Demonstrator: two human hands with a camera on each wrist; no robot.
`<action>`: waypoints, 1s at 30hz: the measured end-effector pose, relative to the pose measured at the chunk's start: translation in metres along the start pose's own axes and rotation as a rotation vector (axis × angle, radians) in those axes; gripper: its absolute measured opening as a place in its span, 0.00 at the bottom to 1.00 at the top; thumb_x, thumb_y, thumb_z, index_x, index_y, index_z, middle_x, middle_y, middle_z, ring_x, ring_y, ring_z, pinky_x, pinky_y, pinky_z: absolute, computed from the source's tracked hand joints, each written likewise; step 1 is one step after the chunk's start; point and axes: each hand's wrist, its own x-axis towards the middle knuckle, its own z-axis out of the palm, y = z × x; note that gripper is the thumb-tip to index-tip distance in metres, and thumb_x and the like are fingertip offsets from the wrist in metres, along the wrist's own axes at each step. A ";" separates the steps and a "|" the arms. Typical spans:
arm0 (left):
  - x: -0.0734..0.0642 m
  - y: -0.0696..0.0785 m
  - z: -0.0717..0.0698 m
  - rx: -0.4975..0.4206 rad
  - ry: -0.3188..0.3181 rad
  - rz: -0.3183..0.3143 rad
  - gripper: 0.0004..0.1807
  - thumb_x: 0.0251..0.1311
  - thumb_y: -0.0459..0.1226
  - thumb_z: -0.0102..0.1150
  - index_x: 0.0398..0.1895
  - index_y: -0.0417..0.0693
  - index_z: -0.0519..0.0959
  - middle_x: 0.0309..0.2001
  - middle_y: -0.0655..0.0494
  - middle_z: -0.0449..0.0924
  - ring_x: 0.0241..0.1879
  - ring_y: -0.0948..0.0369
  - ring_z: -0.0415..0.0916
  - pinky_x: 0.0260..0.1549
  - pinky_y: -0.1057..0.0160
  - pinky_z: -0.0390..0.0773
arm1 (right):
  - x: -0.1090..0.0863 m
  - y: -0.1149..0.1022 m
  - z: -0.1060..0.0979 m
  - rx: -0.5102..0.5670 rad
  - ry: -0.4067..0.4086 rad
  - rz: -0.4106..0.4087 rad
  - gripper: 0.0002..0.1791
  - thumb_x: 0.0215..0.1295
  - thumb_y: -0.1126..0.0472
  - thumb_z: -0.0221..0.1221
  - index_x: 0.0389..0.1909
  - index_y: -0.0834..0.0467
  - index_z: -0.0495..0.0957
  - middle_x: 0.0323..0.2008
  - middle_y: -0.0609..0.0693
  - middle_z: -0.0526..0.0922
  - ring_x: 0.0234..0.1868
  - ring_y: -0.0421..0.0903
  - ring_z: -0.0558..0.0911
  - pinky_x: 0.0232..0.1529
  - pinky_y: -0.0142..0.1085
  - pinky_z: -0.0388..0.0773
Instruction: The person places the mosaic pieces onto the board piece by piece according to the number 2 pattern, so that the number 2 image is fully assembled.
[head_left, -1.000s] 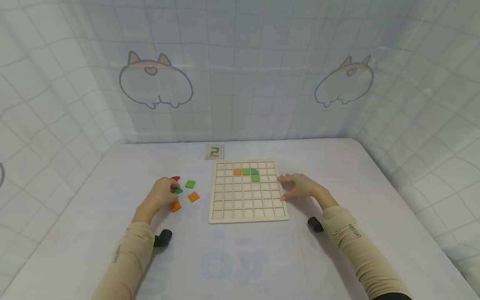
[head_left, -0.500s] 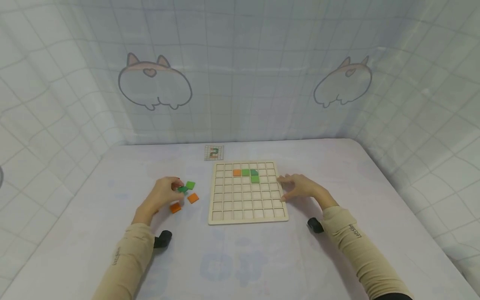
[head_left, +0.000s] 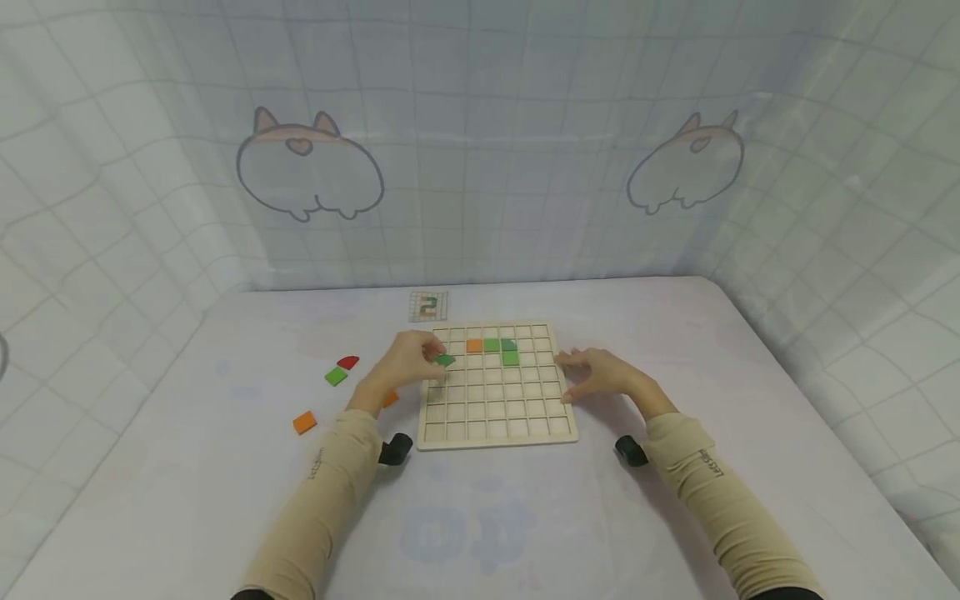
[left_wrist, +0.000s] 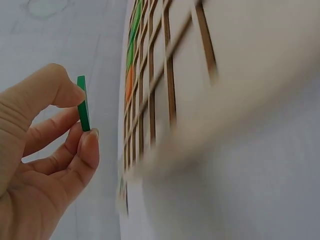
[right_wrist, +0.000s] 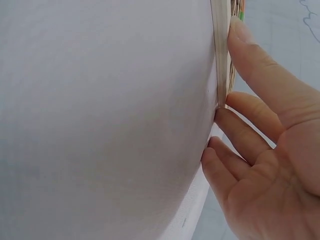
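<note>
My left hand [head_left: 405, 360] pinches a dark green tile [left_wrist: 83, 104] between thumb and fingertips, over the left side of the wooden grid board [head_left: 480, 410]. In the left wrist view the tile stands edge-on, apart from the grid. My right hand [head_left: 600, 372] rests at the board's right edge, its thumb and fingers spread and touching the rim. Set in the board's upper cells are an orange tile [head_left: 474, 345], a light green tile [head_left: 491, 345], a dark green rounded tile [head_left: 508, 344] and another light green tile [head_left: 511, 358] below it.
Left of the board lie a red rounded tile [head_left: 348, 362], a light green square [head_left: 336, 377] and an orange square [head_left: 304, 422]. Another orange tile [head_left: 390, 399] is partly hidden by my left wrist. A small pattern card [head_left: 428, 306] lies behind the board.
My left hand has carried the dark green tile rightward from the loose tiles to the board. Tiles that the hand and arm covered now show. The right hand stays in place.
</note>
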 end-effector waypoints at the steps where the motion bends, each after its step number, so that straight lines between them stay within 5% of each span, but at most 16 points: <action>1: 0.004 0.004 0.005 -0.011 -0.014 0.006 0.16 0.43 0.32 0.68 0.38 0.35 0.80 0.36 0.47 0.80 0.38 0.54 0.76 0.40 0.56 0.77 | 0.000 0.000 0.000 0.003 0.000 -0.001 0.44 0.49 0.52 0.70 0.66 0.62 0.64 0.68 0.60 0.60 0.70 0.61 0.52 0.68 0.55 0.46; 15: 0.055 0.038 0.063 0.001 -0.177 0.115 0.17 0.45 0.32 0.66 0.41 0.34 0.79 0.40 0.47 0.80 0.39 0.56 0.77 0.42 0.62 0.78 | -0.001 -0.002 -0.002 -0.011 0.007 0.006 0.43 0.49 0.51 0.70 0.66 0.61 0.65 0.68 0.59 0.60 0.71 0.60 0.52 0.68 0.55 0.46; 21: 0.057 0.043 0.070 0.054 -0.204 0.111 0.16 0.45 0.27 0.64 0.41 0.34 0.80 0.40 0.45 0.81 0.37 0.56 0.78 0.38 0.65 0.79 | -0.001 -0.001 -0.003 -0.018 -0.004 0.007 0.44 0.48 0.50 0.70 0.66 0.61 0.64 0.68 0.60 0.60 0.70 0.61 0.52 0.68 0.56 0.46; 30: 0.050 0.041 0.067 0.002 -0.166 0.119 0.12 0.49 0.24 0.59 0.39 0.37 0.83 0.42 0.45 0.81 0.42 0.53 0.77 0.44 0.60 0.78 | -0.001 -0.004 -0.003 -0.030 -0.014 0.009 0.44 0.49 0.52 0.70 0.66 0.61 0.64 0.68 0.60 0.60 0.70 0.61 0.52 0.68 0.55 0.46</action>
